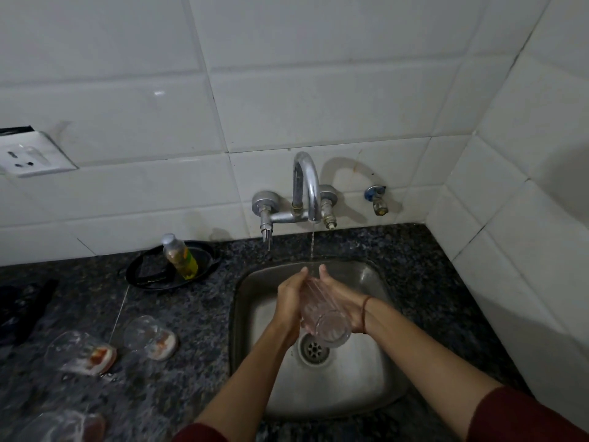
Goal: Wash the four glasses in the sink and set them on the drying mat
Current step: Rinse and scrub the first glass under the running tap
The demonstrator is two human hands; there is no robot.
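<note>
Through the head camera I had both hands over the sink [369,387]. A ribbed glass [325,322] was sandwiched between them, tilted with its open mouth toward me, right above the drain. The left hand [289,303] lay flat against its left side and the right hand [343,301] against its right. The fingers of both were close to straight, reaching toward the far wall, palms pressing in rather than curling round.

A thin stream [312,247] ran from the tap [307,186] and fell just beyond the fingertips, so I read this as the rinse or rub of one glass.

On the counter [197,371] to the left, three more glasses lay on their sides: one near the sink [149,338], one further left [81,352], one at the near edge [63,425]. Each showed a reddish smear at one end, so I judged them unwashed.

A dark cloth [22,309] sat at the far left; I couldn't tell whether it was the drying mat, and no glass was on it. So one glass was in hand, three were left, and none had been set out to dry.
</note>
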